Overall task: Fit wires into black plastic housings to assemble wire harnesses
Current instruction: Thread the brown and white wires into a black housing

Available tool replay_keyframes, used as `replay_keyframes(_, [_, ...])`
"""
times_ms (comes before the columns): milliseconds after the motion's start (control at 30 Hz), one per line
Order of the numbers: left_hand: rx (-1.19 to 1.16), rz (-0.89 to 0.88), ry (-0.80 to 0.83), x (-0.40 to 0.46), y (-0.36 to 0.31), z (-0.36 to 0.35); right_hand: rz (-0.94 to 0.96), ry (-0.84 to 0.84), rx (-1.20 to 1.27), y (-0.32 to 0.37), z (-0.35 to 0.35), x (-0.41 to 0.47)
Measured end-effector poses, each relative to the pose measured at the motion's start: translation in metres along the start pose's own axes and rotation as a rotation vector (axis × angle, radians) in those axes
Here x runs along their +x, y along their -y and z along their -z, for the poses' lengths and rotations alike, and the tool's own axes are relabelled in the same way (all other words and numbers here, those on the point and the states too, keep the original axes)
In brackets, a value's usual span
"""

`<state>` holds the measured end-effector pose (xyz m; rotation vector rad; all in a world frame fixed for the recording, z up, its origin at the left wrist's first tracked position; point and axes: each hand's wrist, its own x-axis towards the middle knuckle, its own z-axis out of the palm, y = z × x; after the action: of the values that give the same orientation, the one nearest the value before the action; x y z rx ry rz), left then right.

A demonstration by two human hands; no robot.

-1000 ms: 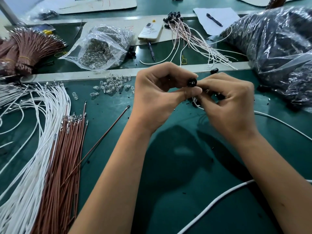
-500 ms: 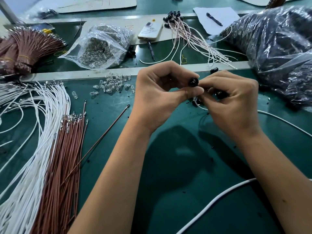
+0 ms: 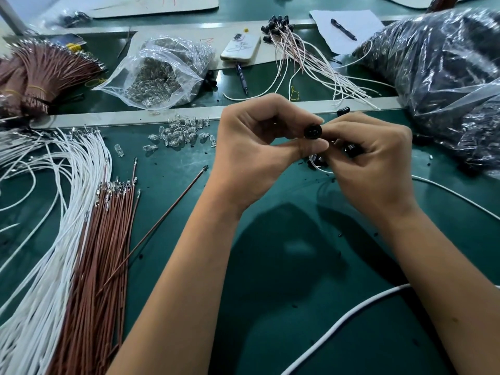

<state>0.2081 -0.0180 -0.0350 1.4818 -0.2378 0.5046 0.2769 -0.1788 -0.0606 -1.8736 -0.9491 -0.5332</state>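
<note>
Two bare hands meet above the middle of a green desk (image 3: 284, 266), seen from a head camera looking down. At the far left lies a tied bundle of brown wires (image 3: 43, 74), and below it a long sheaf of white wires (image 3: 62, 212) fans toward the near edge. Just beside the white sheaf lies a pile of brown wires (image 3: 105, 239) with metal terminals at their far ends, and one single brown wire (image 3: 159, 223) lies apart, angled toward the hands. Behind, a clear bag of small glass bulbs (image 3: 159, 74) sits open, with loose bulbs (image 3: 181, 133) scattered in front of it. A white phone (image 3: 240, 47) and a heap of finished harnesses (image 3: 308, 58) lie farther back.

The left hand (image 3: 251, 155) is curled, its thumb and forefinger pinching a round black plastic housing (image 3: 313, 131) held up off the desk. The right hand (image 3: 370, 163) meets it from the other side, fingertips pressed against the same housing, while its curled fingers also hold further black housings (image 3: 353, 150). A white wire (image 3: 454, 193) trails from under the right hand toward the right edge. At the far right sits a large clear bag of black parts (image 3: 443, 77).
</note>
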Motion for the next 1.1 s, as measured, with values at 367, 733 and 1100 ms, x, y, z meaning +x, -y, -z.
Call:
replay_keyframes(367, [-0.060, 0.017, 0.017, -0.001, -0.002, 0.001, 0.007, 0.051, -0.045, 0.002, -0.001, -0.001])
replay_keyframes(733, [-0.139, 0.091, -0.044, -0.002, 0.005, 0.003, 0.031, 0.134, -0.100, -0.002, -0.004, -0.001])
replay_keyframes(1100, [-0.016, 0.106, -0.038, -0.001, 0.019, 0.004, 0.089, 0.080, -0.092, 0.006, -0.003, 0.000])
